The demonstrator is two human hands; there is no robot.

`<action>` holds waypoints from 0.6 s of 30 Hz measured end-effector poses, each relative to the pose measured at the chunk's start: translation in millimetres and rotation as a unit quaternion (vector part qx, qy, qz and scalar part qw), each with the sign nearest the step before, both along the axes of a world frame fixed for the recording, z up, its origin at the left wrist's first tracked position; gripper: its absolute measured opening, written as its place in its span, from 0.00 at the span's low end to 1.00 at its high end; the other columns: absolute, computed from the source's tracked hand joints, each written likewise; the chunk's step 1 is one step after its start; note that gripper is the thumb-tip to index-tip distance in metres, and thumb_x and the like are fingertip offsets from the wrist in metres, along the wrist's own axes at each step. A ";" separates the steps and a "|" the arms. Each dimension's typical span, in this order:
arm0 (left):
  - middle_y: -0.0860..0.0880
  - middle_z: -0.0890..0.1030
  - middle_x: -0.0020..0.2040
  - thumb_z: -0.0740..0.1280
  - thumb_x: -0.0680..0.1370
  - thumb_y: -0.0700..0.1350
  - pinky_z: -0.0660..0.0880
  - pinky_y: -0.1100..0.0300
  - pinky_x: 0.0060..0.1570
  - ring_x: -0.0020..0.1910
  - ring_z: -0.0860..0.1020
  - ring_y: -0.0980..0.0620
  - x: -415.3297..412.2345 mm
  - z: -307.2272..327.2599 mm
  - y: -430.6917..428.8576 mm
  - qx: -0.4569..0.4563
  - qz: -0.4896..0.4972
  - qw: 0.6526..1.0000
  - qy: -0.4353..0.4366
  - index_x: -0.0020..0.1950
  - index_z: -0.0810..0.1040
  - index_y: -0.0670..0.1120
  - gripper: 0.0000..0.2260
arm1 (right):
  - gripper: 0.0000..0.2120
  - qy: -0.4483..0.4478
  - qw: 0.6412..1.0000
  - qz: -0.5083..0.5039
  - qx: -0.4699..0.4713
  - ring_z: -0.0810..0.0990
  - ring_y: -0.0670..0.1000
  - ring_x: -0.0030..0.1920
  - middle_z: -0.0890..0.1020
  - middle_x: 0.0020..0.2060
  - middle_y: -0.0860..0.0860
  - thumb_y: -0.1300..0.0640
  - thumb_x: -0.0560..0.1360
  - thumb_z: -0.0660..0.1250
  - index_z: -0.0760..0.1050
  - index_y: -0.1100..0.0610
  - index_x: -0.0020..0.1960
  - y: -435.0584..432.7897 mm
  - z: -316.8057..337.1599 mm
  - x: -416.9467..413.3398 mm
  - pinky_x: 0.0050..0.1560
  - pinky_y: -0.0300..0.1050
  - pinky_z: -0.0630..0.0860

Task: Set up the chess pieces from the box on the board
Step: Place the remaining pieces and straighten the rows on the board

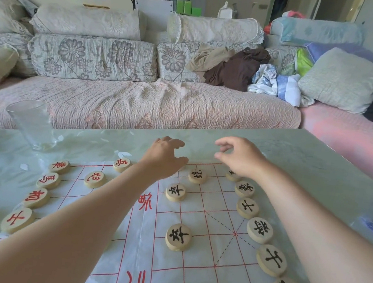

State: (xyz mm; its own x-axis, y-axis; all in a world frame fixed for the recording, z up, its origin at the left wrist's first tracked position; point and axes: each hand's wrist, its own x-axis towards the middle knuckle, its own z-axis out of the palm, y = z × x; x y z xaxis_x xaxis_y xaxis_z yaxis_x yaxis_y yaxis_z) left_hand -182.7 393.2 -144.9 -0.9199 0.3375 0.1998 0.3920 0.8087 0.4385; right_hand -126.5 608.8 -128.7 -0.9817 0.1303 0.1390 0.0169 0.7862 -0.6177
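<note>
left hand [167, 157] fingers loose, empty | right hand [242, 157] fingers apart, empty | glass [31, 123] 10 o'clock on bench [306, 159] | left forearm [78, 222] crosses board [207, 213]

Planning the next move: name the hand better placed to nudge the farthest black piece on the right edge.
Right: the right hand hovers just above that black piece; the left hand is farther left.

Board [203, 248] lies flat on the table [306, 159], centre. Row of pieces [36, 197] runs down the board's 9 o'clock edge, second row [259, 230] down its 3 o'clock edge, a few loose pieces [178, 236] between the rows. Glass [34, 124] on table at 10 o'clock, off the board. Sofa [138, 105] behind table at 12 o'clock; clothes pile [233, 67] on sofa at 1 o'clock, cushion [343, 80] to its right.
</note>
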 end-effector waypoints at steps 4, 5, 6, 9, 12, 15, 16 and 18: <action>0.53 0.78 0.57 0.67 0.76 0.46 0.73 0.55 0.57 0.57 0.74 0.51 7.0 10.4 34.3 0.016 -0.048 0.999 -0.005 0.67 0.74 0.51 0.18 | 0.16 -0.004 0.998 -0.061 0.013 0.79 0.50 0.56 0.81 0.54 0.46 0.58 0.76 0.68 0.78 0.49 0.63 36.2 -10.9 -6.8 0.60 0.45 0.73; 0.53 0.78 0.57 0.67 0.76 0.45 0.73 0.57 0.55 0.56 0.74 0.52 8.3 11.9 42.8 0.014 -0.058 0.998 -0.009 0.67 0.74 0.51 0.18 | 0.17 -0.014 0.998 -0.064 0.023 0.79 0.50 0.57 0.81 0.54 0.46 0.60 0.76 0.67 0.78 0.49 0.64 42.5 -14.8 -7.3 0.60 0.45 0.73; 0.53 0.79 0.57 0.66 0.77 0.45 0.73 0.58 0.54 0.55 0.75 0.52 8.6 12.7 51.3 0.009 -0.066 0.998 -0.013 0.66 0.74 0.52 0.18 | 0.17 -0.023 0.997 -0.067 0.033 0.79 0.51 0.58 0.81 0.55 0.47 0.60 0.77 0.66 0.77 0.50 0.64 47.8 -18.3 -7.8 0.61 0.45 0.73; 0.54 0.78 0.60 0.65 0.78 0.44 0.72 0.61 0.53 0.56 0.75 0.51 5.9 11.5 71.7 -0.003 -0.071 0.997 -0.031 0.67 0.74 0.52 0.17 | 0.18 -0.032 0.996 -0.070 0.042 0.78 0.51 0.58 0.81 0.57 0.47 0.59 0.77 0.67 0.76 0.50 0.66 56.7 -25.2 -9.9 0.62 0.46 0.72; 0.54 0.77 0.62 0.64 0.79 0.44 0.71 0.60 0.56 0.57 0.76 0.51 1.5 5.3 86.7 -0.007 -0.068 0.996 -0.058 0.68 0.73 0.52 0.17 | 0.20 -0.037 0.998 -0.044 0.039 0.78 0.50 0.59 0.81 0.57 0.45 0.55 0.75 0.72 0.77 0.49 0.66 59.8 -30.1 -15.6 0.61 0.45 0.72; 0.54 0.79 0.61 0.66 0.77 0.44 0.72 0.60 0.56 0.57 0.77 0.51 -2.0 -1.3 96.7 -0.019 -0.079 0.995 -0.066 0.66 0.75 0.52 0.17 | 0.21 -0.031 0.998 -0.027 0.038 0.78 0.49 0.59 0.81 0.57 0.44 0.55 0.74 0.73 0.77 0.48 0.66 60.7 -31.3 -19.4 0.62 0.44 0.72; 0.54 0.79 0.60 0.66 0.77 0.43 0.73 0.60 0.56 0.56 0.77 0.52 -3.4 -3.6 99.2 -0.020 -0.080 0.995 -0.063 0.64 0.76 0.52 0.16 | 0.20 -0.030 0.999 -0.023 0.036 0.78 0.48 0.59 0.82 0.57 0.44 0.56 0.74 0.73 0.77 0.48 0.65 61.1 -32.0 -21.1 0.62 0.44 0.72; 0.54 0.81 0.56 0.67 0.76 0.42 0.74 0.60 0.53 0.54 0.78 0.52 -6.2 -7.3 103.0 -0.015 -0.076 0.995 -0.058 0.60 0.79 0.52 0.13 | 0.20 -0.028 0.999 -0.018 0.036 0.78 0.48 0.59 0.82 0.56 0.42 0.57 0.74 0.72 0.78 0.47 0.65 60.5 -32.2 -23.7 0.62 0.44 0.73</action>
